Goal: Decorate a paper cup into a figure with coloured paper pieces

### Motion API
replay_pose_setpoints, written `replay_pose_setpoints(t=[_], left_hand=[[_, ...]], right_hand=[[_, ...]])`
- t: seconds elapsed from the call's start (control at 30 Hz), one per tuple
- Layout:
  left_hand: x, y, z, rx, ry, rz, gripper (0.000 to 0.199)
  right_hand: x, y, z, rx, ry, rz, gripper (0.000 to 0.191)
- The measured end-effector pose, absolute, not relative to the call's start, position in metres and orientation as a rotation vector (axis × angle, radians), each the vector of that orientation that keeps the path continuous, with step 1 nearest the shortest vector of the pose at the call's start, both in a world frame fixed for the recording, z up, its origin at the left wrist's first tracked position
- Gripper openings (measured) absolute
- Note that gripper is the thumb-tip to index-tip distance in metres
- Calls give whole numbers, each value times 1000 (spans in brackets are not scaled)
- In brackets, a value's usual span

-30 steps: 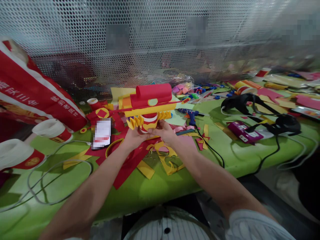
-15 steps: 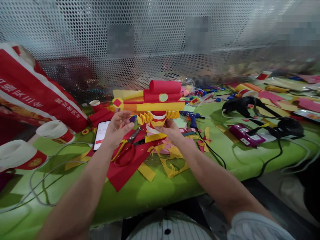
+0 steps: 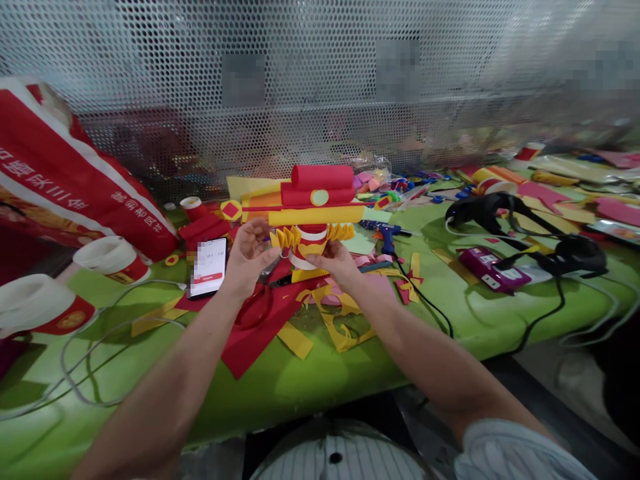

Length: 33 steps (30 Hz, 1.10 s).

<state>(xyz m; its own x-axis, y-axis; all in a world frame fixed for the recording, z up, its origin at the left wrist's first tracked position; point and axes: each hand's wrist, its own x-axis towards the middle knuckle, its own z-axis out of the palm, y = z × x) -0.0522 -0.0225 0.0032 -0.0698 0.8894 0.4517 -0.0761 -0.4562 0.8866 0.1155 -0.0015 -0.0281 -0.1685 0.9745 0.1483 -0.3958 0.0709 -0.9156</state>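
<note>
A paper-cup craft (image 3: 310,248), red and white with yellow paper trim, stands upright in front of me. Pleated yellow strips stick out at both its sides, and a hat of red rolls (image 3: 323,178) over a yellow band tops it. My right hand (image 3: 336,261) grips the cup's lower right side, thumb across its front. At the left pleats, my left hand (image 3: 253,257) has its thumb and fingers apart; whether the thumb tip touches the pleats I cannot tell. Red-handled scissors (image 3: 255,308) lie below the left hand, partly hidden by it.
A phone (image 3: 209,268) lies left of the hands, near white-and-red paper cups (image 3: 113,259). Paper scraps (image 3: 345,320) cover the green table (image 3: 280,407). To the right are a blue glue gun (image 3: 387,235), a purple power strip (image 3: 493,269) and a black headset (image 3: 580,253).
The craft has shifted slightly left and down with my right hand. My left hand has moved a little right, closer to the pleats, uncovering more of the phone.
</note>
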Motion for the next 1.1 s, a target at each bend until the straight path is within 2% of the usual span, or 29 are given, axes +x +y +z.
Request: replay_pose_setpoints(t=[0.17, 0.4, 0.53, 0.7, 0.77, 0.9, 1.1], left_hand=[[-38, -26, -5, 1383, 928, 1426, 65], [-33, -29, -8, 1444, 1150, 1161, 53], [-32, -29, -7, 1440, 1143, 1167, 55], [-33, -23, -10, 1291, 1080, 1347, 57], [-36, -20, -10, 1218, 1071, 1394, 54], [-42, -15, -6, 1085, 1142, 1401, 59], [-45, -13, -3, 1043, 1177, 1415, 58]], right_hand=[[111, -9, -17, -717, -1104, 1474, 52], [106, -13, -8, -628, -1252, 1520, 50], [113, -8, -10, -687, -1389, 1453, 48], [145, 4, -7, -946, -1566, 1334, 49], [163, 7, -4, -1006, -1729, 1334, 40], [201, 9, -4, -1087, -1735, 1140, 17], [240, 13, -2, -1580, -1756, 675, 11]])
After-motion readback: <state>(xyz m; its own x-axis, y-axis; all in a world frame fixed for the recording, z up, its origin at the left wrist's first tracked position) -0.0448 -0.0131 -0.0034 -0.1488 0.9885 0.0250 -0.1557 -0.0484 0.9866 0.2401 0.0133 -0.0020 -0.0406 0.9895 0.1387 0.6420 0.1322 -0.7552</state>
